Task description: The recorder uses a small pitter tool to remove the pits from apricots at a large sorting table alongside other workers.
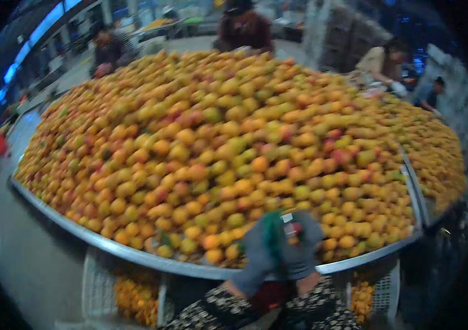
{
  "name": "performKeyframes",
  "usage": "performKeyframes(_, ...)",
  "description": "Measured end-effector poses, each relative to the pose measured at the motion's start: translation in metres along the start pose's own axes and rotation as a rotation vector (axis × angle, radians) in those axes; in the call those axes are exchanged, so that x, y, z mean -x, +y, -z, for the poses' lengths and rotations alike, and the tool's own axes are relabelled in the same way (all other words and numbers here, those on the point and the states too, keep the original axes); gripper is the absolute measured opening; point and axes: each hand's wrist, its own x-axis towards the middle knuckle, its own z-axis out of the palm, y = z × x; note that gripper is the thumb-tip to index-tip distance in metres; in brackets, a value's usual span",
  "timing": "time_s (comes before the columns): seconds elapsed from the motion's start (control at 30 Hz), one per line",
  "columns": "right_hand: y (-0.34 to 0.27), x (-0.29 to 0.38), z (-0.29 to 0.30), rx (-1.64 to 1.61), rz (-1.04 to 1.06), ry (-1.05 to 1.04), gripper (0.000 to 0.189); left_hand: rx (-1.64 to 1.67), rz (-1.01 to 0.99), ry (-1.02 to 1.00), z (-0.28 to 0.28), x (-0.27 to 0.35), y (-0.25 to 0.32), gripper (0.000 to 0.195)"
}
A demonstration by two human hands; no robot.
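My gloved left hand [252, 247] and gloved right hand [308, 243] are close together over the near rim of a large metal table [135, 255]. Both gloves look grey and blurred. A dark green patch [273, 235] lies along the left hand; whether it is part of the glove or a held thing is unclear. Between the hands shows a small reddish fruit [295, 229], apparently in the right hand, with a small white piece [287, 218] beside it. Heaped on the table in front of me are orange and yellow apricots [201, 165].
Below the rim, plastic crates [97, 288] hold orange fruit [137, 299], left and right of me. A metal divider [411, 185] separates a second heap [436, 144] at right. People [244, 29] stand around the far side, one with a white glove [399, 88].
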Motion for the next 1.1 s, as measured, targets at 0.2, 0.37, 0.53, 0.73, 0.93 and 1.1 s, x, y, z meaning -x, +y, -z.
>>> performKeyframes(0.2,0.003,0.005,0.002,0.065,-0.106,-0.22,0.026,0.76,0.541,-0.018,0.012,0.012,-0.011,0.035)
performKeyframes(0.37,-0.005,0.006,0.008,0.06,0.098,-0.378,0.033,0.791,0.802,0.056,0.033,0.021,0.012,0.04)
performKeyframes(0.53,0.013,0.025,0.015,-0.399,-0.372,0.088,0.026,-0.059,0.24,-0.137,0.026,0.006,0.002,0.047)
performKeyframes(0.73,0.009,0.016,0.014,-0.239,-0.333,-0.028,0.03,0.868,0.646,-0.103,0.028,0.0,0.018,0.043)
performKeyframes(0.93,0.003,0.016,0.008,-0.668,-0.598,-0.028,0.031,0.399,0.37,-0.092,0.028,-0.006,0.018,0.041)
performKeyframes(1.1,-0.006,-0.023,0.031,-1.082,-0.665,0.119,0.03,0.987,0.683,-0.396,0.04,-0.004,0.009,0.045)
